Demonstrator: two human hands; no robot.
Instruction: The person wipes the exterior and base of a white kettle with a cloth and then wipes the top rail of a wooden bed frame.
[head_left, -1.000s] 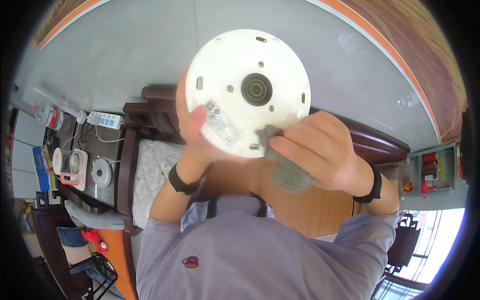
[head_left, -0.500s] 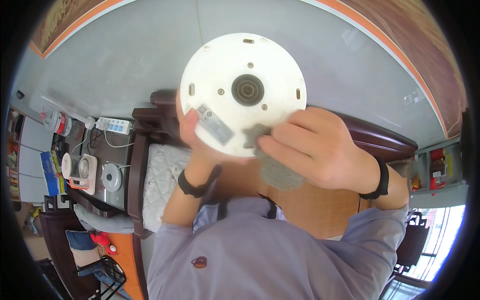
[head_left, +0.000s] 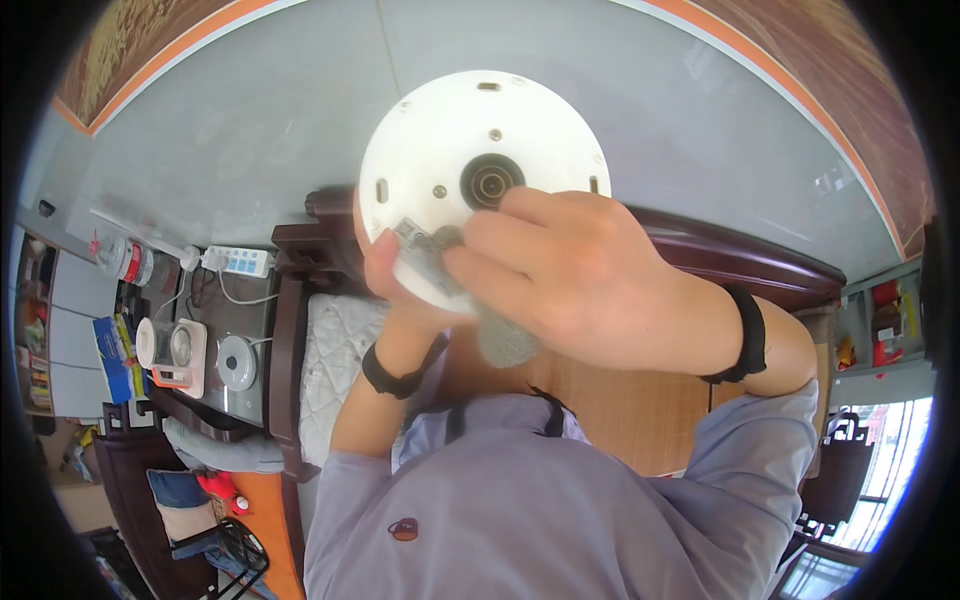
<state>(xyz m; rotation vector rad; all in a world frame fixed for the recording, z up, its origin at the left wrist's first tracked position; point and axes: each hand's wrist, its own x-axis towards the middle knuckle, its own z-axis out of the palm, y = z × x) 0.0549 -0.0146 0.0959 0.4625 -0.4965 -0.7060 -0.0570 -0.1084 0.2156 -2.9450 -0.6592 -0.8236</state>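
A white electric kettle [head_left: 425, 135] is held up with its round underside facing me, showing a dark ringed socket, small screws, slots and a silver label. My left hand [head_left: 392, 285] grips it from the lower left, thumb over the rim beside the label; the other fingers are hidden behind. My right hand [head_left: 570, 265] pinches a grey cloth [head_left: 505, 340] and presses it on the underside near the label. Part of the cloth hangs below the kettle's edge. The right hand covers the lower right of the underside.
On the side table at left are a round white power base [head_left: 237, 362], a white-and-orange appliance [head_left: 185, 350], a power strip [head_left: 238, 261] and a plastic bottle [head_left: 128, 260]. A dark wooden bench [head_left: 740, 255] with a quilted cushion [head_left: 335, 335] lies beyond my arms.
My right hand and the cloth have moved left across the underside, onto the label's edge. My left hand keeps its hold on the kettle.
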